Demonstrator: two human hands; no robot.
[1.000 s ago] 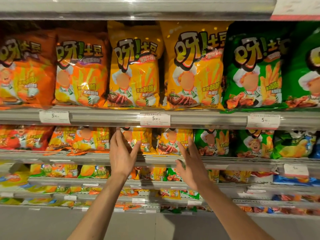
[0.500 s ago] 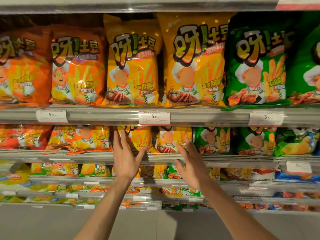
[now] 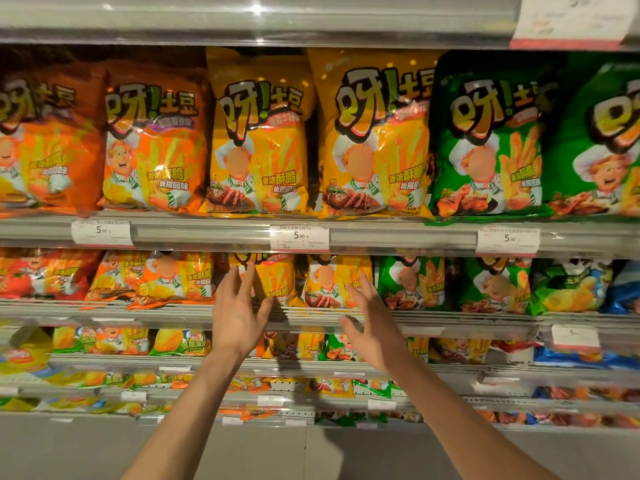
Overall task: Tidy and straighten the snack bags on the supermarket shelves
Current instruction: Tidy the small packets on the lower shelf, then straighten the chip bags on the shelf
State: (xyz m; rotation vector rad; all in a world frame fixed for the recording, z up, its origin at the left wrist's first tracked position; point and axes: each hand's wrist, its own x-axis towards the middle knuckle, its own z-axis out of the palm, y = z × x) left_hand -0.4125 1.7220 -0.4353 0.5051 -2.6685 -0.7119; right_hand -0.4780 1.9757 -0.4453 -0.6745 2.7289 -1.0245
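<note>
two yellow bags [image 3: 299,284] between two spread hands [image 3: 236,315]

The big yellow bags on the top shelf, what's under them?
Under the two big yellow bags is a grey shelf edge with a price tag. Below sit smaller yellow bags; the open left hand and right hand cover parts of them.

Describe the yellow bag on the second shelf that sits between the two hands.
The yellow bag is glossy plastic, printed with fries and white lettering. It stands upright at the shelf's front edge, its top hidden behind the shelf rail above. The left hand overlaps its left side with spread fingers; contact is unclear. Another yellow bag stands beside it.
</note>
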